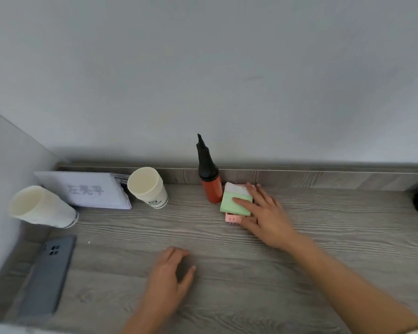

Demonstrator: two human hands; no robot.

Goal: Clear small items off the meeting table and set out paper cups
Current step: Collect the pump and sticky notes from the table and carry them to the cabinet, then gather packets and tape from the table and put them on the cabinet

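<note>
— What lies widest before us?

— The bench [323, 213], grey-grained, under both our hands. Our right hand [263, 213] reaches out far ahead. Our left hand [169, 278] rests palm down nearer to us, fingers loosely curled, holding nothing.

— And next in size?

— The phone [47, 276], face down, well to the left of our left hand. Beyond it stands the card [87, 189], a folded white sheet with printed characters, far left of our right hand.

— Where are the cups?

— In two stacks. The far stack [149, 188] sits just beside the card's right end, between the card and our right hand. The near stack [41, 208] sits at the card's left end, farthest from both hands.

— What does our right hand have?

— Its fingers are spread and nearly straight. The forefinger lies flat on the green pad [229, 203] and the thumb is by the pink piece [232, 218] beneath it. The hand rests there and is not curled round anything. A white pad [234, 188] shows under the fingertips, and the pump [209, 174], red with a black nozzle, stands upright just left of the hand, touching the pads.
</note>
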